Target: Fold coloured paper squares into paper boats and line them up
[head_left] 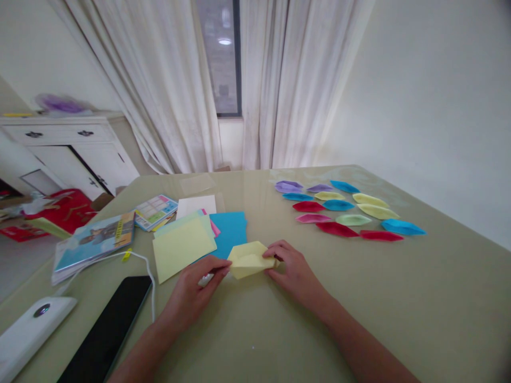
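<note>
A pale yellow folded paper boat [249, 259] is held just above the table between my two hands. My left hand [199, 284] pinches its left tip between thumb and fingers. At the other end, my right hand [293, 268] grips the right tip, the thumb below and the fingers on top. The boat's middle is spread, so its hollow faces up. Behind my left hand lie loose sheets: a yellow sheet [183, 247] on top, a blue sheet [229, 231] beside it, and a white sheet [197, 204] farther back.
Several folded paper boats in purple, blue, yellow, red, pink and green, including a red boat [337, 229], sit at the table's right back. Left are books [96, 242], a white cable [149, 271], a black phone [109, 324] and a white device [35, 332]. The table [399, 298] meets a wall.
</note>
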Available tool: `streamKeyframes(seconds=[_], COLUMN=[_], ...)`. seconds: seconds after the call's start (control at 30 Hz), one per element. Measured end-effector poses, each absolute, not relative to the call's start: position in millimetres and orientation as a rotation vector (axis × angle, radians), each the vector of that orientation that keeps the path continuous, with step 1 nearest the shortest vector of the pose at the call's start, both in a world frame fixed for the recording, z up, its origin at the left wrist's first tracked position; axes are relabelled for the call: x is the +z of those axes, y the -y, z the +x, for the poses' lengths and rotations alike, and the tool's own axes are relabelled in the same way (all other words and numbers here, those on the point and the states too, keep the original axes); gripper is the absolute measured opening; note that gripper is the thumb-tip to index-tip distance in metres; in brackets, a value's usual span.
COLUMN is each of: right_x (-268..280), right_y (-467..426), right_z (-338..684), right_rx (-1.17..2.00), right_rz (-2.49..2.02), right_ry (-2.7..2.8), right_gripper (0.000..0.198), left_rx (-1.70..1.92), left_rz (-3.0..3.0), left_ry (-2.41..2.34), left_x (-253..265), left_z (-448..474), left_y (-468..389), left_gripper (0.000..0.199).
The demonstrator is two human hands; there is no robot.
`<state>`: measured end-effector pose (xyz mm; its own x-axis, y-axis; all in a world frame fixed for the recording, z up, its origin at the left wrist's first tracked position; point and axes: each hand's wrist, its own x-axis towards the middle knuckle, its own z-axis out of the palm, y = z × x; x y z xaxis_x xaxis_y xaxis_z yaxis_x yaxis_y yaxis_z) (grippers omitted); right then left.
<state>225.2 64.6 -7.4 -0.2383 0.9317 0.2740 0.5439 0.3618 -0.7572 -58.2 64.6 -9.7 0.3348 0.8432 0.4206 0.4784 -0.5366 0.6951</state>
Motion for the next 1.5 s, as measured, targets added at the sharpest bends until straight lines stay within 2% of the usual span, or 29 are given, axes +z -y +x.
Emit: streamKeyframes(seconds=[0.13,0.33,0.53,0.73,1.0,1.17,1.3,1.5], right_x=[-6.6,-5.6,-6.3,-6.2,-6.0,-3.6,-5.1,-4.4], right_y=[-64.8,-65.0,-63.8,-61.7,-58.0,-58.9,-60.7,-59.6], right_z=[224.8,224.8,223.3,221.2,219.9,221.7,222.6,220.7], right_rx=[0.715,0.696,0.650,0.684,0.689,0.655,0.646,0.649], right_rz=[-1.267,-1.242,-1.190,-1.200,-1.229,-1.229,-1.250,-1.218], right_ry=[1.877,1.865,1.879,1.931,1.991,2.029,2.039,2.042], right_gripper=[0.037,0.037,0.036,0.038,0.029,0.037,0.040,0.038], left_rx=[1.035,0.947,0.927,0.950,0.997,0.977,0.974,0.941], left_rz=[2.161,2.184,2.190,2.219,2.217,2.254,2.267,2.278], left_ry=[-1.138,-1.130,-1.156,-1.129,-1.196,-1.151,-1.157,-1.200], left_x=[-8.1,-11.8,-13.2,-12.2,-17.2,-13.8,-13.0,-9.8], left_z=[-57.1,-53.6,-51.0,-52.2,-56.4,-59.1,-62.3,-64.7], left_y=[-64.4,-65.2,-63.8,-64.8,-65.4,-66.7,-67.8,-70.0], left_gripper=[0.009,0.017,0.011,0.017,0.014,0.025,0.027,0.017])
